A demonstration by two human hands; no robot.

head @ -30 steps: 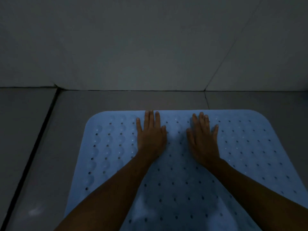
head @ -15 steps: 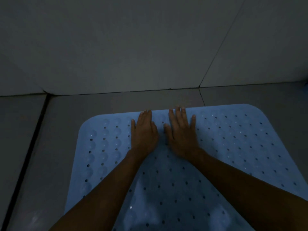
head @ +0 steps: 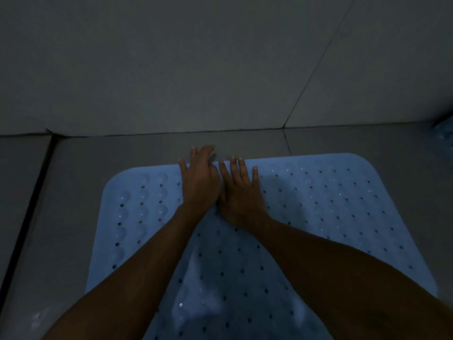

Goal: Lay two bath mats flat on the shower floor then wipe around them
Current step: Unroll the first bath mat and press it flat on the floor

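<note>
A dark grout line (head: 27,217) is seen at the far left, running down the grey shower floor (head: 73,173). Next to it, a pale blue bath mat (head: 331,204) with rows of small holes is laid flat on the floor, its far edge lying close to the base of the tiled wall (head: 196,69). The left hand (head: 199,182) is placed palm down on the far edge of the mat, its fingers straight and loosely spread, with the fingertips reaching past the edge onto the floor. Just beside it, touching at the thumb side, the right hand (head: 241,192) is pressed flat on the mat, fingers straight and slightly apart, nothing being gripped. Both forearms are stretched across the mat from the near side. At the far right edge, a small blurred patch of blue (head: 445,131) is visible; what it is cannot be told.
</note>
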